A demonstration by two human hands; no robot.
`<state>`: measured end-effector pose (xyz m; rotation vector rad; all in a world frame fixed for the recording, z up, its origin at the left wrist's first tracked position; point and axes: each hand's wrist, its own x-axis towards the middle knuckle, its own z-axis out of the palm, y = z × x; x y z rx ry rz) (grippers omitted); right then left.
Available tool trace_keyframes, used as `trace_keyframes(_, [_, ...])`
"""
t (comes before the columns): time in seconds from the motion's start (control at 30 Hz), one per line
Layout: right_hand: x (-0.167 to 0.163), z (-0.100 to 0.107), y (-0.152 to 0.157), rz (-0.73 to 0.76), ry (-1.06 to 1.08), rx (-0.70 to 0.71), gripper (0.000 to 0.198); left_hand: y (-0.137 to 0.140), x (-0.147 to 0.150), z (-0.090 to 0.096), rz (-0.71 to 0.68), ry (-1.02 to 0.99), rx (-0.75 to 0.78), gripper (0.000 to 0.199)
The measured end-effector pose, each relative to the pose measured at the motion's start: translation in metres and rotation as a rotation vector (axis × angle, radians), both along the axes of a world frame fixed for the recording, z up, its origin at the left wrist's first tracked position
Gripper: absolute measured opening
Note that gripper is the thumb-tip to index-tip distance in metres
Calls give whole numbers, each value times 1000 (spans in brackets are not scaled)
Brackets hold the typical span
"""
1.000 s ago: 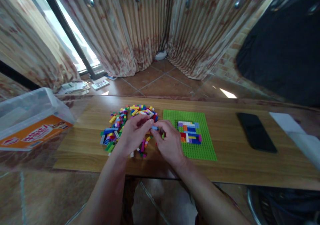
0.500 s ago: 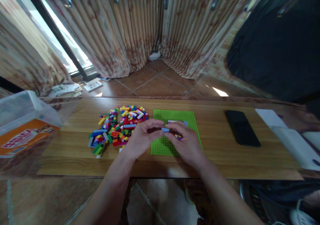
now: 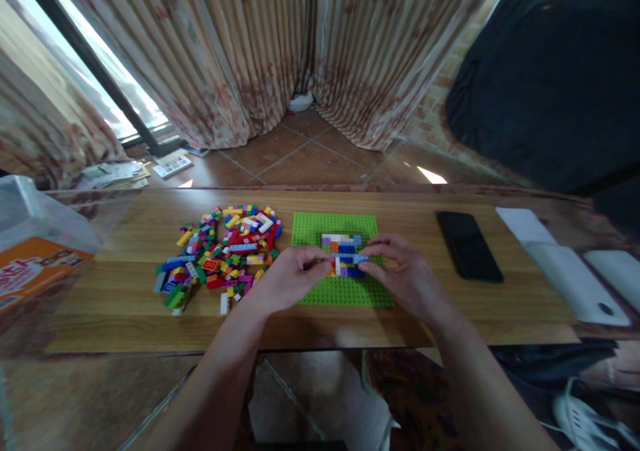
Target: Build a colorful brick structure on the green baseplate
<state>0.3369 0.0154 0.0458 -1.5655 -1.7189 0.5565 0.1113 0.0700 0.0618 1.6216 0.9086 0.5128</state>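
A green baseplate (image 3: 315, 224) lies on the table with a block of multicoloured toy bricks (image 3: 344, 243) built up on its middle. My right hand (image 3: 407, 271) pinches a light blue brick (image 3: 359, 259) between thumb and fingertips, at the right edge of that block. Whether the brick is pressed on or held just above, I cannot tell. My left hand (image 3: 293, 276) is at the block's left edge, thumb and index finger closed together. Anything tiny between those fingertips is too small to make out. The left hand covers part of the plate.
A heap of loose toy bricks (image 3: 215, 251) spreads over the wooden table (image 3: 125, 304) left of the plate. A black phone (image 3: 470, 246) lies to the right, with white flat objects (image 3: 580, 284) past it. A clear plastic box with an orange label (image 3: 43, 264) stands far left.
My hands have moved apart from their shared hold above the plate. The light blue brick is now in my right hand, at the block's right side. More of the block shows, and the view has shifted slightly.
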Motion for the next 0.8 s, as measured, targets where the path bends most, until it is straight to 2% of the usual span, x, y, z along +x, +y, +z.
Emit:
trace_keyframes(0.13, [-6, -4, -1, 66, -57, -26, 10, -3, 3, 3, -154, -7, -54, 26])
trace_keyframes(0.37, [-7, -8, 0, 18, -107, -30, 6, -5, 12, 2, -312, 50, -59, 23])
trace_keyframes(0.6, [-2, -10, 2, -62, -59, -37, 10, -7, 17, 0, -329, 72, -53, 25])
trace_keyframes(0.8, [-2, -10, 6, -260, 10, -209, 24, -8, 17, -5, -313, 60, -50, 23])
